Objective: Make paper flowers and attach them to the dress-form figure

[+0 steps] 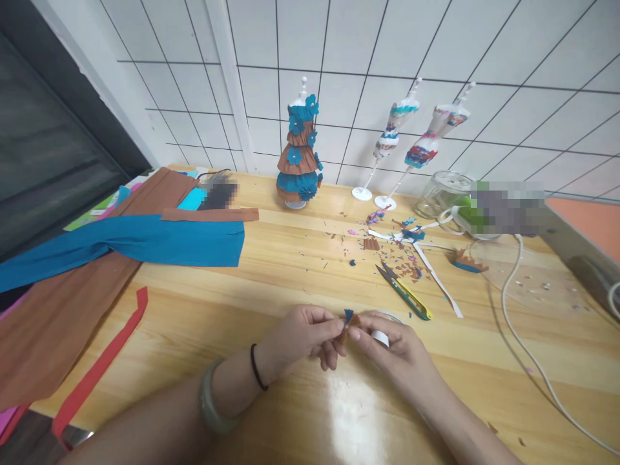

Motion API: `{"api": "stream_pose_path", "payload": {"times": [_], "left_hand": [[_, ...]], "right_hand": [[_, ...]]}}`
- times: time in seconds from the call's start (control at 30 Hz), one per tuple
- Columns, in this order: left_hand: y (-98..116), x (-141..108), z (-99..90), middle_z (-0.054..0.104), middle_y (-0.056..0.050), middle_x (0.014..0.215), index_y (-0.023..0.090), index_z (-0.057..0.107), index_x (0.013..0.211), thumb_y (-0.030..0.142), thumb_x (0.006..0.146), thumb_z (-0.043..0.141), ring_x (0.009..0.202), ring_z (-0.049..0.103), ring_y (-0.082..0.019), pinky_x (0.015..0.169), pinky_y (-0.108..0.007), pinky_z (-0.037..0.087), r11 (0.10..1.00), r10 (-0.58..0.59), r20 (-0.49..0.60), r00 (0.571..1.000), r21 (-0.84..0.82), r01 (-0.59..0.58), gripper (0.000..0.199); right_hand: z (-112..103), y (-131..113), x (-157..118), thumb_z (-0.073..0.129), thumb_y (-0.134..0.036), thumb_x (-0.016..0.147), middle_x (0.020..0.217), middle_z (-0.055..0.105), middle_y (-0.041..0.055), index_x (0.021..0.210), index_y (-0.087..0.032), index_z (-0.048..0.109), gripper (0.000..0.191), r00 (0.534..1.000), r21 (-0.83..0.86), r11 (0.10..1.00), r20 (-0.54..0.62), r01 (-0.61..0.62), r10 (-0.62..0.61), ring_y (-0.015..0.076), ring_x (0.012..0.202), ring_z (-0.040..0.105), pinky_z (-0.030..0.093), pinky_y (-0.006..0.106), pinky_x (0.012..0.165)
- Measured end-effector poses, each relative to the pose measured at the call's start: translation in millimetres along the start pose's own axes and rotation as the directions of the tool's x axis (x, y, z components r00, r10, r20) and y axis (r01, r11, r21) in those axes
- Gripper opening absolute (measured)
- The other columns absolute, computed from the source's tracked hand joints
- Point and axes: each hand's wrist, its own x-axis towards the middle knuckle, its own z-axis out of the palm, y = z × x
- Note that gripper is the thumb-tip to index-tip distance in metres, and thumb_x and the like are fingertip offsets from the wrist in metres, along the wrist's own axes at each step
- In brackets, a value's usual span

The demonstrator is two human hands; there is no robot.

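Observation:
Between my two hands, above the wooden table, is a small pleated paper piece [349, 318] in blue and brown, gathered at its middle. My left hand [312, 332] pinches it from the left with thumb and forefinger. From the other side, my right hand [394, 342] grips it between thumb and fingers. A small white cylindrical object [380, 338] shows within my right hand, its kind partly hidden by the fingers. Just beyond my hands lie yellow-and-green thread snips [407, 294].
A dress form [299, 148] in ruffled blue and brown paper stands at the wall, beside two slimmer forms. Paper scraps [372, 245] and white strips litter the middle. Blue crepe paper [203, 242], brown sheets and a red strip [104, 361] lie left. A cable [520, 339] runs down the right.

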Motion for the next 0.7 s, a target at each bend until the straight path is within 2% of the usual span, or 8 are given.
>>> {"api": "stream_pose_path", "payload": {"times": [0.1,0.27,0.37,0.7], "left_hand": [[-3.4,0.5,-1.4,0.058,0.001,0.057,0.013,0.051,0.067,0.040,0.072,0.062,0.039,0.052,-0.006,0.036,-0.015,0.033,0.996,0.078,-0.023,0.997,0.045,-0.077,0.030],[-2.9,0.6,-0.3,0.057,0.002,0.057,0.014,0.048,0.074,0.038,0.073,0.063,0.043,0.052,-0.007,0.040,-0.017,0.040,0.969,0.224,-0.076,0.972,0.121,-0.214,0.028],[-2.2,1.0,1.3,0.057,0.001,0.058,0.013,0.050,0.074,0.036,0.072,0.064,0.050,0.054,-0.008,0.045,-0.019,0.043,0.956,0.275,-0.089,0.957,0.128,-0.263,0.026],[-0.7,-2.9,3.0,0.057,0.000,0.058,0.011,0.058,0.072,0.036,0.074,0.061,0.052,0.053,-0.009,0.051,-0.021,0.044,0.950,0.279,-0.056,0.959,0.159,-0.267,0.025]], "right_hand": [[0.2,-0.7,-0.4,0.050,-0.038,0.084,0.065,0.063,0.0009,0.065,-0.021,0.065,0.029,1.000,0.036,0.999,-0.001,-0.019,0.019,0.0161,0.066,0.056,0.041,0.027,0.067],[2.1,0.9,-2.2,0.055,-0.038,0.080,0.061,0.061,0.0007,0.064,-0.020,0.063,0.026,0.993,0.041,0.997,-0.098,-0.060,0.064,0.0158,0.062,0.055,0.042,0.026,0.063],[2.8,0.3,-2.4,0.054,-0.038,0.081,0.066,0.063,0.0014,0.065,-0.021,0.063,0.026,0.994,0.053,0.996,-0.077,-0.073,0.077,0.0164,0.066,0.056,0.041,0.027,0.067],[1.5,-0.6,-1.9,0.050,-0.038,0.084,0.071,0.067,0.0031,0.066,-0.021,0.064,0.028,0.998,0.086,0.995,0.001,-0.059,0.059,0.0178,0.072,0.059,0.042,0.028,0.071]]}}
